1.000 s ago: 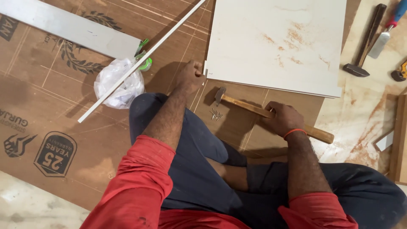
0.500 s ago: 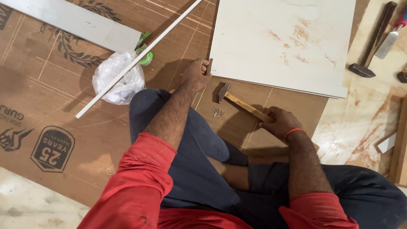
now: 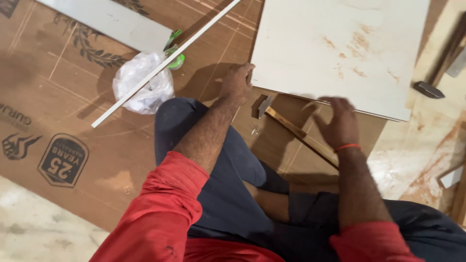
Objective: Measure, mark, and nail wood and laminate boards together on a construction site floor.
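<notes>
You are sitting on a big brown plywood sheet that covers most of the floor to your left and far side, printed with dark emblems. Beyond its right edge lies pale, rust-stained flooring.

On the far right of the sheet rests a large white board with faint orange smudges. Far left, a long pale panel lies at a slant. A thin white strip runs diagonally from the far middle down to the left, crossing over a crumpled clear plastic bag; just beyond the bag sits a small green item, too small to identify.

Your left hand reaches out over your knee and grips the near left corner of the white board, fingers curled on its edge. Your right hand is blurred, fingers spread and released, hovering just above the wooden handle of a hammer. The hammer lies on the plywood sheet just near of the white board's edge, its metal head toward your left hand and its handle running near and right beneath your right hand. Whether your right fingers touch the handle cannot be told.

A few small nails lie beside the hammer head. Far right, a second hammer's dark head rests on the flooring.
</notes>
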